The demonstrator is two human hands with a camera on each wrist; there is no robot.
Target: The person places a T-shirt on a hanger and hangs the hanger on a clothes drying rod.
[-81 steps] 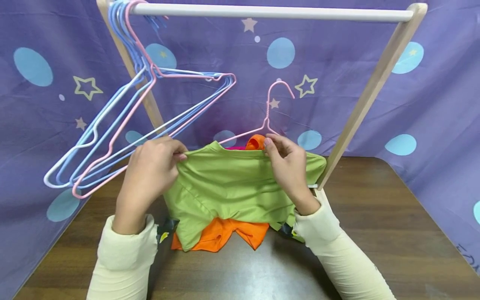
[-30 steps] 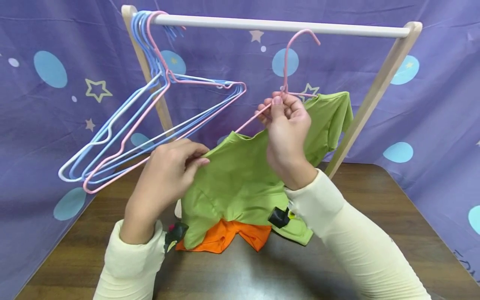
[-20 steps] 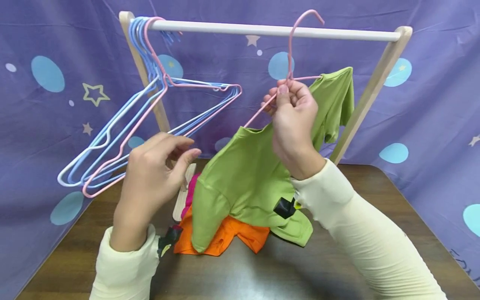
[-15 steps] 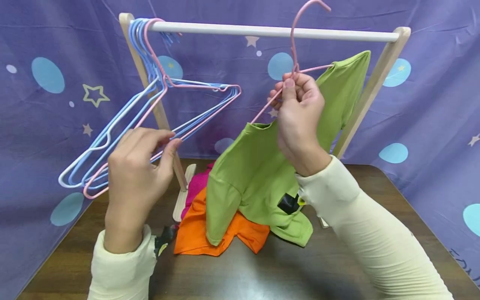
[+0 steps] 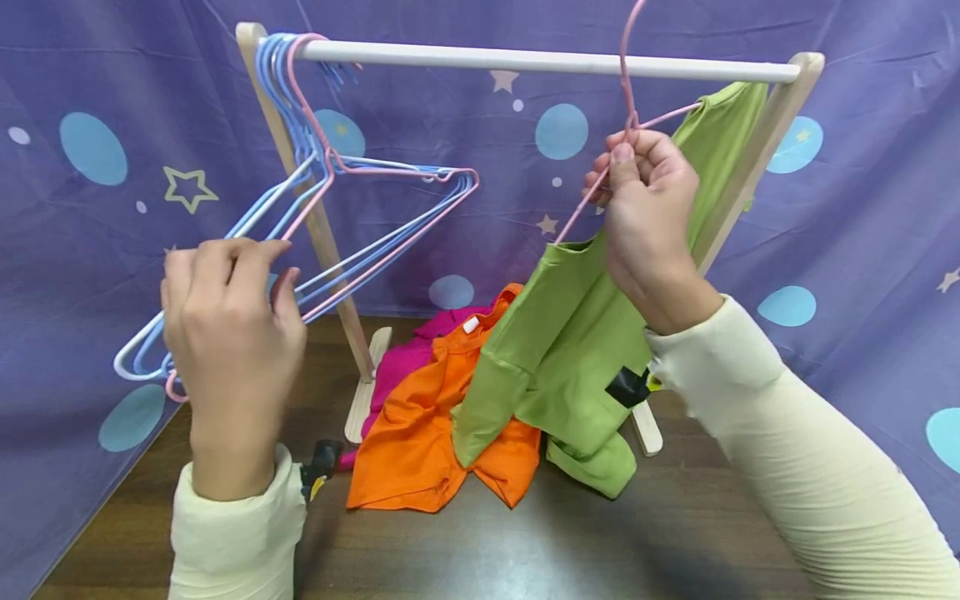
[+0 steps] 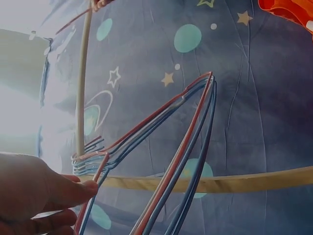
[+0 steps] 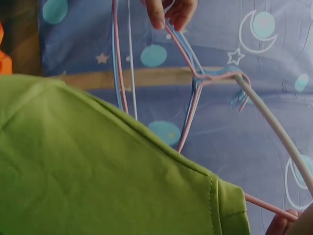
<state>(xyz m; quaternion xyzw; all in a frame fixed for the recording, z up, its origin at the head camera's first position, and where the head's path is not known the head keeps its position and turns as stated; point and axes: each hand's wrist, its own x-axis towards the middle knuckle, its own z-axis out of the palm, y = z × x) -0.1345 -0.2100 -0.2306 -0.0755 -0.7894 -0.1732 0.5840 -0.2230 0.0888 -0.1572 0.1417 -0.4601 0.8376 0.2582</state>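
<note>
My right hand (image 5: 651, 229) pinches a pink wire hanger (image 5: 627, 79) just below its hook. A green T-shirt (image 5: 573, 358) hangs tilted on that hanger, its lower edge over orange shorts (image 5: 408, 442). The hanger's hook tip is cut off by the top of the head view. My left hand (image 5: 232, 325) is at the cluster of pink, blue and white hangers (image 5: 408, 242) on the rack's left, thumb and fingers apart. In the left wrist view its thumb lies against or just before the front pink hanger (image 6: 100, 169); contact is unclear.
A rack with a white rail (image 5: 480, 57) and wooden posts (image 5: 330, 250) stands on the brown table (image 5: 525, 550). Magenta cloth (image 5: 397, 367) lies behind the orange shorts. A purple patterned curtain (image 5: 420, 108) hangs behind.
My left hand has let go of the T-shirt's shoulder and moved left to the hanging hangers. The right hand has taken the pink hanger by its neck and lifted it up and right with the T-shirt.
</note>
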